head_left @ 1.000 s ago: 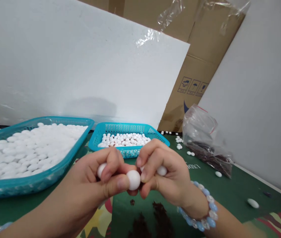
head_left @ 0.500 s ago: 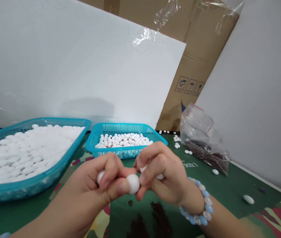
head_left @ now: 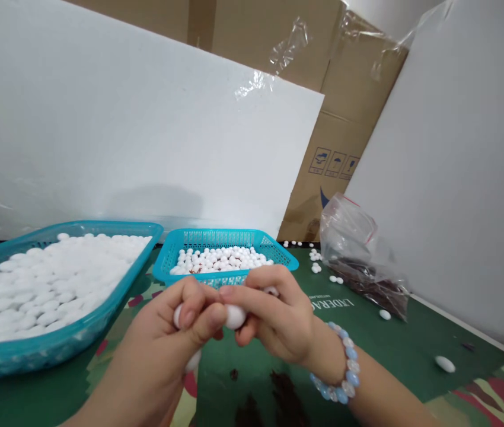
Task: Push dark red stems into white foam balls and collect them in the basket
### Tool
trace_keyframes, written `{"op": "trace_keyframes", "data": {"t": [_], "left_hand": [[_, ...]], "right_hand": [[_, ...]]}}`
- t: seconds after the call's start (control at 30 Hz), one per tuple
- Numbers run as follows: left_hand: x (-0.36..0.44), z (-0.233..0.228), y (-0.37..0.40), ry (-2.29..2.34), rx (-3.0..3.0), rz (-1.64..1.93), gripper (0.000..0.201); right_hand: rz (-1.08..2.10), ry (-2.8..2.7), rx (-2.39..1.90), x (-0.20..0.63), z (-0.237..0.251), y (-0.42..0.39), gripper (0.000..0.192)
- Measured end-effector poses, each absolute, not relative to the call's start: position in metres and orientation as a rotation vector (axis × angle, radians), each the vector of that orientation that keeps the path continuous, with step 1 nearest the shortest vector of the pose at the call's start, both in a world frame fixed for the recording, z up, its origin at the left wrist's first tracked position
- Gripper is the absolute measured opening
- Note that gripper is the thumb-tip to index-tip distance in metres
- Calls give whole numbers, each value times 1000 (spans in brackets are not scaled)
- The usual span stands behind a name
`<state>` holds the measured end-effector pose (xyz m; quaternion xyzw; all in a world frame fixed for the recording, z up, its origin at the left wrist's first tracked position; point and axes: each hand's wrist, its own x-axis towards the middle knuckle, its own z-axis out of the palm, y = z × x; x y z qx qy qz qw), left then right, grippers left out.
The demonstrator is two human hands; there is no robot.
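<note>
My left hand (head_left: 169,335) and my right hand (head_left: 285,320) meet in front of me, fingers closed. Between their fingertips is a smooth white egg-shaped piece (head_left: 235,317), pinched by the left thumb and touched by the right fingers. A second white piece (head_left: 178,316) sits in the curled left fingers, and a third white piece (head_left: 193,360) shows below that hand. Part of another white piece (head_left: 272,291) peeks out from the right fingers. What the pieces are made of I cannot tell. A blue and clear bead bracelet (head_left: 350,370) circles my right wrist.
A large blue basket (head_left: 114,308) of white pieces stands left; a smaller blue basket (head_left: 229,233) with white pieces and brown bits is behind my hands. Brown shreds (head_left: 287,394) lie on the green mat (head_left: 412,362). A plastic bag (head_left: 367,279) holds brown material at right.
My right fingers have shifted left and stretched over the white piece between my hands. A white piece now shows below my left hand. The view has tilted slightly upward.
</note>
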<state>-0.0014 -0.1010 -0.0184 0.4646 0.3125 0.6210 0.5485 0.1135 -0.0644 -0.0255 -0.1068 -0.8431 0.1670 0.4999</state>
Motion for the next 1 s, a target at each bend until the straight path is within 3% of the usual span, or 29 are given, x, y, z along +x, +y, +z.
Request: {"op": "trace_keyframes", "data": {"t": [0.13,0.23,0.57,1.0], "left_hand": [[-3,-16,-102,825,1035,1445,33],[-3,-15,-103,856,1020,1392,32],[-24,-19,-70,912,885,1663,20],[-41,-11,-59,689,875,1608,23]], "right_hand": [[-42,-1973,-138,115,-26,-60,17],[-81,-1957,-82,115,-26,-58,21],[732,-1786,-19,113,-37,-46,19],[1209,-1629,-61,113,-38,-42,12]]}}
